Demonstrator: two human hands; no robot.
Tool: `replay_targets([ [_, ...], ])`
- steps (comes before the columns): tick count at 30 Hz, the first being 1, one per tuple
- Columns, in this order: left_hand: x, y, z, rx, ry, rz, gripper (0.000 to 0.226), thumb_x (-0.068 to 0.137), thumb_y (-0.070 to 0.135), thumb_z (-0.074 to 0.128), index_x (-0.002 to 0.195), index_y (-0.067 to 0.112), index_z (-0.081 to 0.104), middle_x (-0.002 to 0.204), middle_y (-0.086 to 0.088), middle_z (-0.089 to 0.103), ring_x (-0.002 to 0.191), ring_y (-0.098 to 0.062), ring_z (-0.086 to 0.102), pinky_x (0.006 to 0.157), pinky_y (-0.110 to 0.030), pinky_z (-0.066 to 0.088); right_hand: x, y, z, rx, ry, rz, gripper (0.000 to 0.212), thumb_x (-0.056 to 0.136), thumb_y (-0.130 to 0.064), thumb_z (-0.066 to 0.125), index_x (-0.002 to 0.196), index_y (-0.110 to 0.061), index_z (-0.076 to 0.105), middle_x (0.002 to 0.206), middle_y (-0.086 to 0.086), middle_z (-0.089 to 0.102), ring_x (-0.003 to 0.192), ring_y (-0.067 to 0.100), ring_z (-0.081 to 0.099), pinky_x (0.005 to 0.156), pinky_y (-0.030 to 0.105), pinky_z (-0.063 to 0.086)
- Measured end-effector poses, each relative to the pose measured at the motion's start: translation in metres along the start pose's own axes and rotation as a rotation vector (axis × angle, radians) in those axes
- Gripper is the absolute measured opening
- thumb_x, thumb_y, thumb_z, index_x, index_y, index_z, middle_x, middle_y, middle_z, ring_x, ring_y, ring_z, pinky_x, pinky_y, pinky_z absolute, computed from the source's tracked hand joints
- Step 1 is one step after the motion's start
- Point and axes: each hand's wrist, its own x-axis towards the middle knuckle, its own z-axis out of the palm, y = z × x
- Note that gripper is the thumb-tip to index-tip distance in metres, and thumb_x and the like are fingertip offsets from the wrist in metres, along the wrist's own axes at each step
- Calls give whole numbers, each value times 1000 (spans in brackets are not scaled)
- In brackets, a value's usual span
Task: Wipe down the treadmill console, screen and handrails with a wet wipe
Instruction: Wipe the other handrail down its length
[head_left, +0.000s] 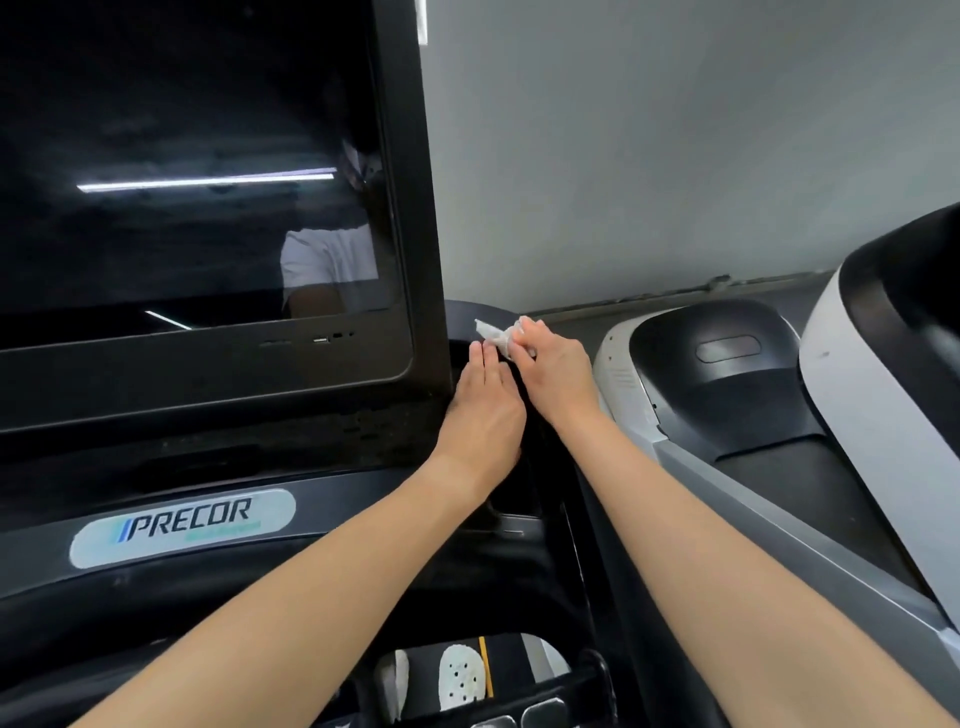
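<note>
Wet wipe (494, 335), white and crumpled, sits at the right end of the treadmill console (363, 499), just past the lower right corner of the screen (182, 182). The right hand (551, 364) pinches it, with the fingers curled round the bunched cloth and one loose corner sticking out to the left. The left hand (488, 400) lies flat beside it, fingers straight and together. Its fingertips reach the wipe's lower edge and its palm is over the dark console surface.

The right hand's fingertips are hidden by the wipe, and I cannot tell whether the cloth is pressed onto the black plastic or held just above it. The recess beneath both hands is too dark to make out. The screen is cut off at the top and left. It is switched off and reflects light strips and a white sleeve.

A PRECOR logo plate (182, 527) sits on the console below the screen. To the right stands a neighbouring machine (727, 374) in white and black, against a grey wall (675, 130). A white perforated shoe (462, 675) shows at the bottom edge.
</note>
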Motion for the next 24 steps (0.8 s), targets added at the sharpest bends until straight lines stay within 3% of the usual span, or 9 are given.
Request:
replay_targets([
  [2,6,1,-3,29,14,-10,68,97,12,38,154,-17,15,158,-44,15,151,-57,10,125,-57,14,-15,7,-7,55,28,31,20,96,-29,61,81,-25,48,74,-4,57,69,22,55,67,42,48],
  [4,12,1,-6,24,3,-21,65,98,11,34,155,-16,17,158,-44,14,151,-56,9,125,-56,15,-36,19,-14,56,46,35,23,94,-26,64,83,-26,44,78,-5,56,72,21,57,67,43,50],
  [6,16,0,-10,37,-20,-30,64,100,14,35,156,-14,17,160,-40,14,152,-53,11,126,-54,16,-52,28,-18,55,58,20,16,96,-24,64,90,-26,50,90,-6,63,99,18,64,73,40,51],
  [8,17,-2,-12,59,-25,-7,64,101,16,37,156,-11,19,161,-39,16,152,-52,13,125,-54,17,-52,30,-17,60,59,9,8,98,-20,63,105,-20,61,112,-3,68,127,16,55,84,38,50],
  [10,17,-4,-11,91,-34,23,63,100,15,38,156,-10,21,160,-41,17,151,-53,13,125,-55,16,-35,25,-10,34,-3,-30,17,101,-18,57,117,-15,63,134,0,61,138,19,46,98,40,48],
  [12,17,-5,-9,99,-27,30,66,98,13,40,156,-11,19,158,-41,20,151,-54,14,125,-54,15,-15,14,-4,25,-115,-59,29,106,-18,48,131,-12,59,152,3,48,146,21,36,112,35,36],
  [17,14,-4,-11,166,6,57,64,97,13,39,153,-15,25,154,-39,31,148,-54,22,125,-56,15,5,18,-11,-14,-252,-106,34,108,-14,39,139,-13,54,161,-2,38,149,17,30,110,35,37],
  [21,13,-4,-11,167,-18,36,64,98,13,36,154,-15,21,159,-42,16,151,-54,13,125,-55,16,-30,39,-12,128,-57,59,29,105,-10,45,126,-18,64,156,-5,47,149,14,34,110,35,40],
  [24,11,-2,-14,180,2,33,63,101,13,36,154,-16,19,160,-41,14,152,-53,12,126,-54,16,-35,33,-11,104,62,115,23,102,-4,46,112,-9,67,144,3,59,138,26,49,99,43,49],
])
